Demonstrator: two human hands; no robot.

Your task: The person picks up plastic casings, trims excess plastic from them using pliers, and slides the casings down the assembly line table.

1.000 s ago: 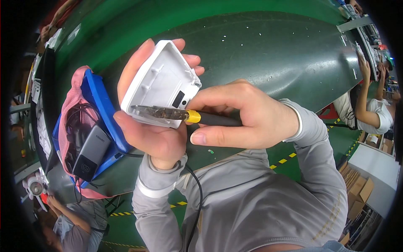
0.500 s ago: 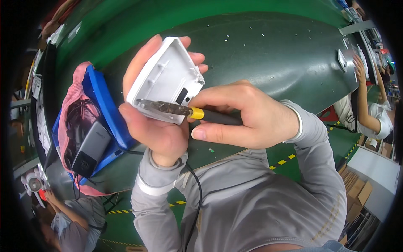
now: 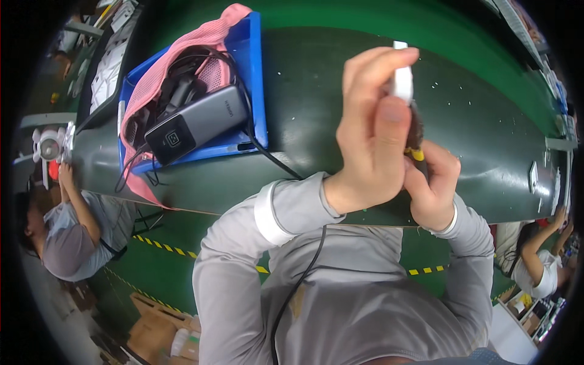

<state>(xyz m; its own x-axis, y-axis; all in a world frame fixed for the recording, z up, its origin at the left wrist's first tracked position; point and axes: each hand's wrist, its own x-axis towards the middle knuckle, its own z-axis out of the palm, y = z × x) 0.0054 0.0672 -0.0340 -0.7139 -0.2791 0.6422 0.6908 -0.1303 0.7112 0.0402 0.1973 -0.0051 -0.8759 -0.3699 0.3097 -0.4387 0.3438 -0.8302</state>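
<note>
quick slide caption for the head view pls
Left hand holds a white casing edge-on while the right hand works a screwdriver against it.

Left hand (image 3: 371, 131) raised, fingers curled; right hand (image 3: 433, 185) fisted beside.

We count two hands: our left hand (image 3: 371, 131) and right hand (image 3: 433, 182). We see one white casing (image 3: 401, 82), one screwdriver (image 3: 417, 143), one blue tray (image 3: 252, 79) far left, and one grey power bank (image 3: 198, 121).
</note>
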